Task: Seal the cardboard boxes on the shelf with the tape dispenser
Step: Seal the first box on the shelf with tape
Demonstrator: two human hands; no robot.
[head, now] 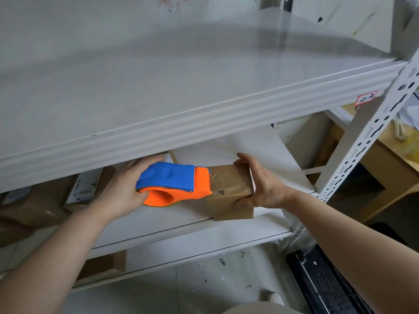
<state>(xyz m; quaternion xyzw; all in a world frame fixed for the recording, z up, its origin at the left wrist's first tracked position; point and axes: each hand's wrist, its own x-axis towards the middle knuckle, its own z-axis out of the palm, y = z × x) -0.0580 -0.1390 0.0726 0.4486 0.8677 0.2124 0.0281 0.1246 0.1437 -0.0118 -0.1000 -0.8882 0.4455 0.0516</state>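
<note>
Left hand (122, 189) is curled round the blue and orange tape dispenser (174, 182), with the fingers closed into its hollow handle. Right hand (260, 184) clamps the small cardboard box (231, 191), thumb on the top far edge and fingers on the side that faces the palm. The box stands on the front edge of the shelf (140, 219), directly between the two hands, and the dispenser's orange mouth touches the box side nearest the left hand.

The dispenser lies with its long axis from the left hand toward the right hand, the mouth pointing at the box and the handle end sitting in the left palm. Shiny clear tape (221, 180) already covers part of the box top.

I judge the step is to lay or cut a strip. To do it well, the right hand should press the box firmly down so it does not slide off the shelf edge, while the left hand pulls the dispenser straight along its own axis, low and flat, then tilts it to cut. More cardboard boxes (38, 200) wait beyond the left hand, further from the right.
</note>
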